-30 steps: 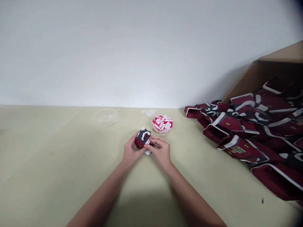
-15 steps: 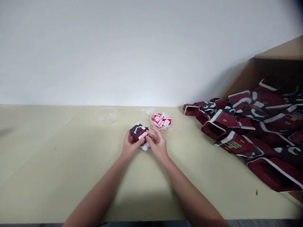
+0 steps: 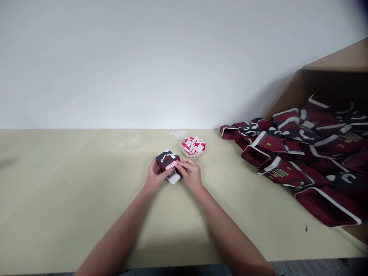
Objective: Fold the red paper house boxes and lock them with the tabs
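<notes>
My left hand (image 3: 153, 179) is closed around the left side of a small dark red house-shaped piece (image 3: 161, 162) with a dark grey roof and white trim. It lies tilted just above or on the table; I cannot tell which. Across its front runs a red-and-white striped strip (image 3: 171, 165), with my left thumb near its lower end. The fingertips of my right hand (image 3: 191, 175) pinch the strip's right end against the house. Close behind the right hand stands a clear bowl (image 3: 204, 150) heaped with similar striped pieces.
An empty-looking clear plastic container (image 3: 128, 138) sits at the back left. Behind the bowl lies a crumpled, see-through scrap (image 3: 178, 134). On the right, many red houses (image 3: 283, 174) spill from a tipped cardboard box (image 3: 335, 63). A small dark speck (image 3: 306, 228) lies near the front right.
My right fingers have drawn together along the strip, and more of the house's white lower edge shows. The whole view has shifted slightly.
</notes>
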Available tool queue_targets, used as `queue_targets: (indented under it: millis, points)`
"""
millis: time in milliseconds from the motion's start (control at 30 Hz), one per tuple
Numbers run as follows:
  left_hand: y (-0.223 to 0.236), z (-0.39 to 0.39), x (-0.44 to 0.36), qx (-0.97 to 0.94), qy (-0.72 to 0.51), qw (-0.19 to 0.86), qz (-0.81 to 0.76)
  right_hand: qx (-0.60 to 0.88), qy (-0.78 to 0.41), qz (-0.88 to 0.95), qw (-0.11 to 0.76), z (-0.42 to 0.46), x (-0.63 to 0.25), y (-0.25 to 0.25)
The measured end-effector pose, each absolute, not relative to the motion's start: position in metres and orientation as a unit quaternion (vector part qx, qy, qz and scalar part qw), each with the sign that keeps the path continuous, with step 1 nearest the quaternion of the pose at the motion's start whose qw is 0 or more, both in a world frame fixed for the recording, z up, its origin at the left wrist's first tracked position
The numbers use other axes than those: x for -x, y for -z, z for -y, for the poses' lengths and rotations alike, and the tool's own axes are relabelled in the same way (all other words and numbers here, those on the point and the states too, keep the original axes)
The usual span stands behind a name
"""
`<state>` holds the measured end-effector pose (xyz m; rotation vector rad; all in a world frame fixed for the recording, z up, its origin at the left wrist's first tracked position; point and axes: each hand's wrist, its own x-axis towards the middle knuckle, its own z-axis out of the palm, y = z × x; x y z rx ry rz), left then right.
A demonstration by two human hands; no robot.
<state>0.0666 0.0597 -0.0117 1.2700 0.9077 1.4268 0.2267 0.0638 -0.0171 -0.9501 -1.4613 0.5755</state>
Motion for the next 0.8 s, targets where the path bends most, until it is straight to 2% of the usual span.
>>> queue_targets:
  millis: [300, 467, 567, 733, 800]
  points:
    - [0.012, -0.058, -0.067, -0.555, -0.563, 0.479, -0.382, 0.4, -0.427, 0.577, 0.569, -0.07, -0.239, 0.019]
    - [0.017, -0.072, -0.052, -0.571, -0.571, 0.426, -0.409, 0.431, -0.391, 0.567, 0.583, -0.071, -0.237, 0.022]
    - [0.012, -0.084, -0.024, -0.53, -0.614, 0.325, -0.486, 0.43, -0.326, 0.618, 0.571, -0.071, -0.242, 0.022]
    - [-0.008, -0.087, 0.051, -0.333, -0.65, 0.035, -0.682, 0.452, -0.223, 0.678, 0.536, -0.076, -0.265, 0.018]
    - [-0.012, -0.082, 0.082, -0.27, -0.657, -0.035, -0.703, 0.466, -0.188, 0.68, 0.534, -0.079, -0.276, 0.016]
